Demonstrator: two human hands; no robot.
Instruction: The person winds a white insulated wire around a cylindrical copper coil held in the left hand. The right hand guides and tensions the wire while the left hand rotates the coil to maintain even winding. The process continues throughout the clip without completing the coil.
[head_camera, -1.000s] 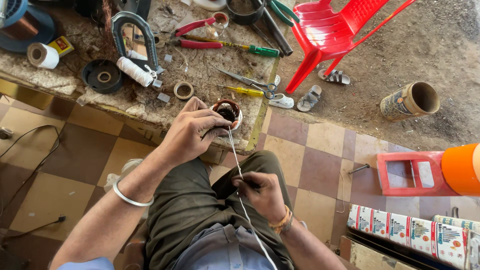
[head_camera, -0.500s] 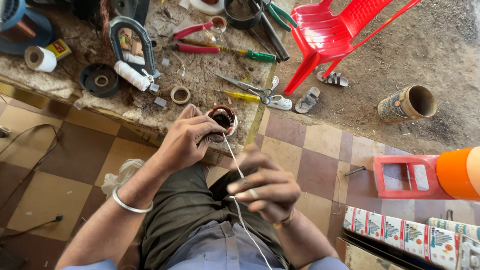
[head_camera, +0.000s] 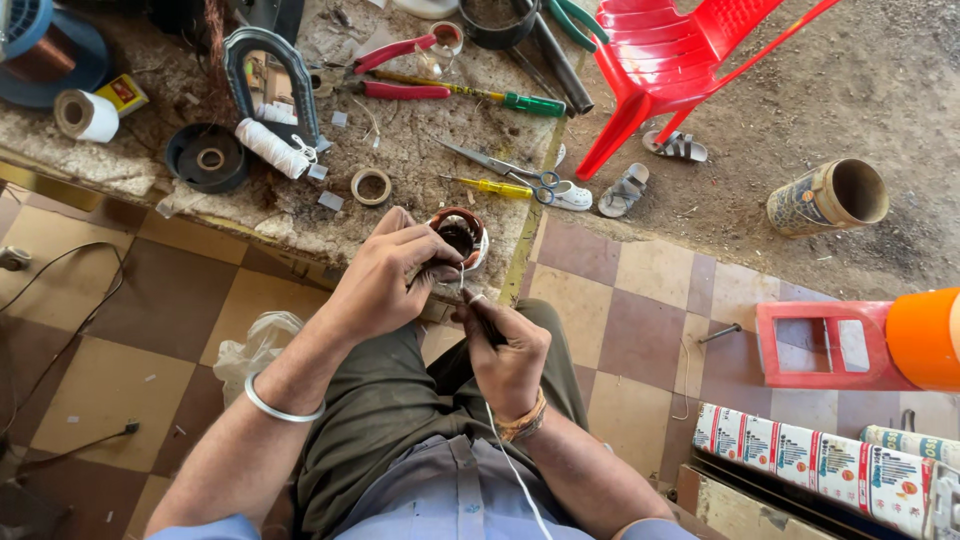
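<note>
My left hand (head_camera: 385, 280) clamps the round coil (head_camera: 458, 235) at the desk (head_camera: 420, 150) edge, my right hand (head_camera: 505, 345) pinches white thread (head_camera: 505, 450) just below, open floor (head_camera: 640, 310) to the right.

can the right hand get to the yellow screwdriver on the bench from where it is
Probably yes. The yellow screwdriver lies in the open on the bench, just beyond the round coil piece, nothing covering it. But the right hand is busy pinching the white thread.

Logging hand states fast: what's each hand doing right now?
Left hand: closed, gripping the small round motor coil.
Right hand: closed, pinching the white thread.
</note>
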